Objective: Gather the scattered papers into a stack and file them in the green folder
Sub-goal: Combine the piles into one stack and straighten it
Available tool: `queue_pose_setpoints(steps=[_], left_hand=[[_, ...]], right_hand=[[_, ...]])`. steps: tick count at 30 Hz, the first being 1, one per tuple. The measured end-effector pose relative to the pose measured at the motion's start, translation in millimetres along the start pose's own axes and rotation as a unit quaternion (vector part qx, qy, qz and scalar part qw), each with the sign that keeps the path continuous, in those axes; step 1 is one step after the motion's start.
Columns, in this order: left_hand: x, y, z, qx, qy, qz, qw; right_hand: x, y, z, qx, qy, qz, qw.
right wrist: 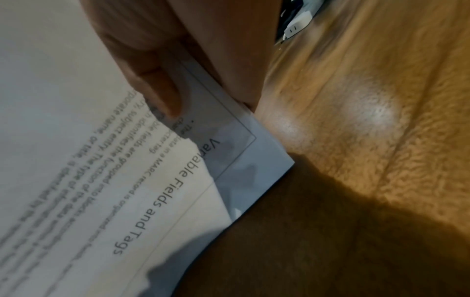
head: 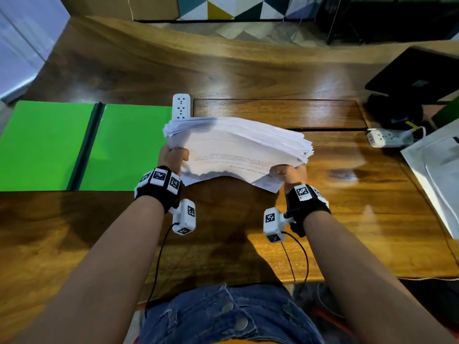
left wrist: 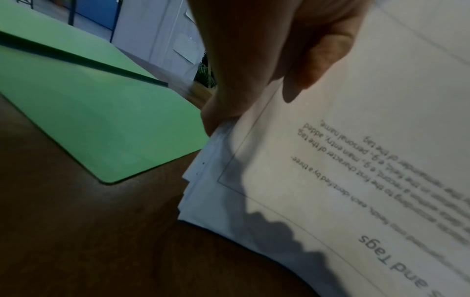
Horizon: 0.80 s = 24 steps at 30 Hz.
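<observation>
A thick stack of white printed papers (head: 238,150) is held up off the wooden table (head: 248,78) at its middle, sagging between both hands. My left hand (head: 173,157) grips the stack's left near corner, thumb on top (left wrist: 318,52) and fingers under the sheets (left wrist: 330,160). My right hand (head: 288,173) grips the right near corner the same way, its thumb (right wrist: 152,80) pressing the top page (right wrist: 76,140). The green folder (head: 82,145) lies open flat on the table to the left of the stack (left wrist: 89,112).
A white power strip (head: 181,106) lies just behind the papers, another (head: 390,137) at the right by a black device (head: 417,73). White sheets or a tray (head: 437,170) sit at the right edge. My lap is below the near table edge.
</observation>
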<state>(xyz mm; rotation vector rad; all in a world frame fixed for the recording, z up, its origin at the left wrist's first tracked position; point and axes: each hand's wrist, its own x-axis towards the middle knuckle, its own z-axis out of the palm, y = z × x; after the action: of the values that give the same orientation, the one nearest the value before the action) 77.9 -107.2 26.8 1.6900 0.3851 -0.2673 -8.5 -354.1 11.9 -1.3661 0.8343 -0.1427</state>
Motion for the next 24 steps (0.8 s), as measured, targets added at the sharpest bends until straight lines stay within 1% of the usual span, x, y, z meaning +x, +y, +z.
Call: queue_pose_setpoints(steps=[2,3,7,12,16,19,22,24], left_hand=[[4.5,-11.0,0.6,-0.052,0.014,0.015,0.998],[7.1,-17.9,-0.1,-0.066,0.009,0.021,0.998],[1.9,-35.6,5.1,-0.082,0.009,0.037,0.996],[-0.4,-49.2,17.2,-0.124,0.065,0.064,0.988],[-0.8,-50.4,23.6,-0.181,0.055,0.077,0.979],[-0.9,-47.2,28.5,-0.201,0.081,0.069,0.974],[1.0,-47.2,32.0,-0.183,0.108,0.068,0.975],[1.6,-48.3,35.5,-0.194,0.117,0.060,0.972]], right_hand=[[-2.0,-3.2,-2.4,0.027,-0.008,-0.020,0.999],[-1.7,-5.4,-4.4,0.041,-0.013,-0.032,0.999],[3.5,-7.0,-9.4,0.066,-0.016,-0.068,0.995],[14.5,11.5,-7.9,0.050,-0.014,-0.074,0.996],[25.3,19.0,-6.8,0.065,-0.028,-0.091,0.993],[31.1,20.8,-5.2,0.082,-0.028,-0.094,0.992],[32.7,23.8,-5.9,0.083,-0.027,-0.093,0.992],[31.0,25.6,-6.4,0.096,-0.035,-0.086,0.991]])
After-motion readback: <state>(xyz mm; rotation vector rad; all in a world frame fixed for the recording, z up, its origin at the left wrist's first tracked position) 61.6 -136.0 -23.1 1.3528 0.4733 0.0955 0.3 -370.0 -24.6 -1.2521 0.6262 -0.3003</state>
